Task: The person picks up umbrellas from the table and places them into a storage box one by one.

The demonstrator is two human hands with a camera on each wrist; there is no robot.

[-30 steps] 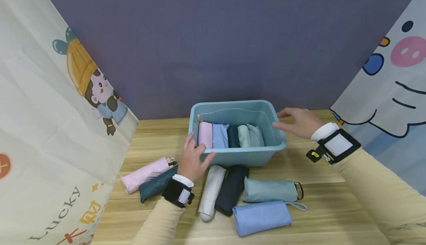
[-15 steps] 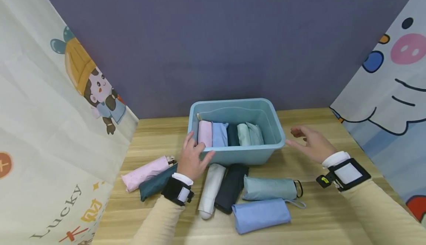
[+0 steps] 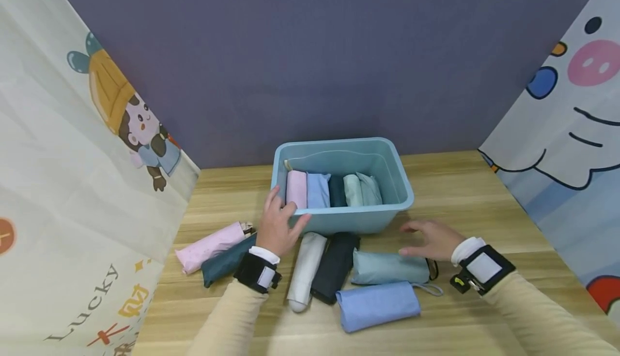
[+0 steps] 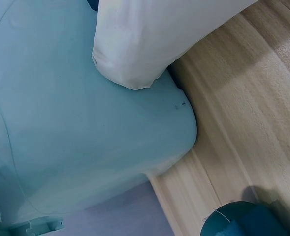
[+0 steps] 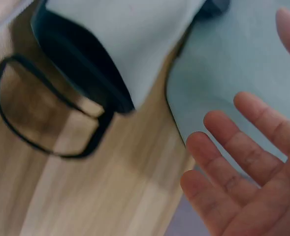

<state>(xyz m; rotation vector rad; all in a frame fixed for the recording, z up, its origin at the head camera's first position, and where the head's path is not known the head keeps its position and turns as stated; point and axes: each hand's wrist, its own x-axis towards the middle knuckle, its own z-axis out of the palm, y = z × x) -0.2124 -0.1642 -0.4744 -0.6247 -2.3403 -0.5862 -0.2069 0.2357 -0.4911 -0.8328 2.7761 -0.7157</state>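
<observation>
My left hand (image 3: 278, 227) rests at the front left corner of the light blue bin (image 3: 349, 211), fingertips touching the rim and thumb spread. The left wrist view shows the bin's side (image 4: 85, 123) and a pale umbrella (image 4: 135, 39), not the hand. Over the right end of a folded grey-green umbrella (image 3: 382, 268) hovers my right hand (image 3: 433, 239), holding nothing. Its fingers (image 5: 223, 169) look nearly straight in the right wrist view, beside that umbrella's black strap loop (image 5: 36, 147). Inside the bin stand several folded umbrellas, among them a pink one (image 3: 296, 189) and a blue one (image 3: 318, 190).
On the wooden table lie more folded umbrellas: white (image 3: 307, 270), black (image 3: 334, 267), blue (image 3: 378, 306), pink (image 3: 210, 248) and dark teal (image 3: 226, 260). A dark grey wall (image 3: 334, 65) rises behind the bin. Printed curtains hang at both sides.
My right hand has left the bin's right rim, moved right and then toward me, ending above the grey-green umbrella. The left hand has stayed at the bin corner.
</observation>
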